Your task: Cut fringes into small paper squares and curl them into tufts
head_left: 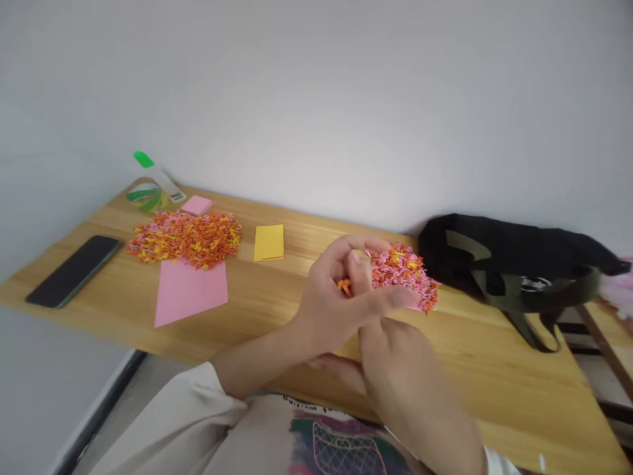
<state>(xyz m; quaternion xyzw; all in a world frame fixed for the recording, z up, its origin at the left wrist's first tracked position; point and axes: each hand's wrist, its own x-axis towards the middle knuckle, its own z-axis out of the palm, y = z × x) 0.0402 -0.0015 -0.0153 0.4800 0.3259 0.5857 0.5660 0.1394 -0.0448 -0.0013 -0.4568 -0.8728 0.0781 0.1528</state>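
"What's the left hand [332,300] got?"

"An orange scrap [345,285], nipped between thumb and fingertips, the fingers curled tight round it."

"And the right hand [400,376]?"

"Tucked under the left, back upward. Its fingers run up behind the other hand, so I can't tell whether they're closed on anything."

"Where's the scrap from the bag [514,264]?"

"Left of the bag. A pink-and-orange heap [408,270] lies between them, and the scrap sits at the heap's far side from the bag, right at the pinching tips."

"How would you do it well?"

"A light pinch at the very tips, I'd say, kept low over the table [277,310] and close to the heap, so a dropped bit isn't lost."

"Anything else?"

"Further left of the bag: a yellow note [269,242], a pink sheet [190,290], a bigger pile [186,237], and a phone [74,270] farthest off."
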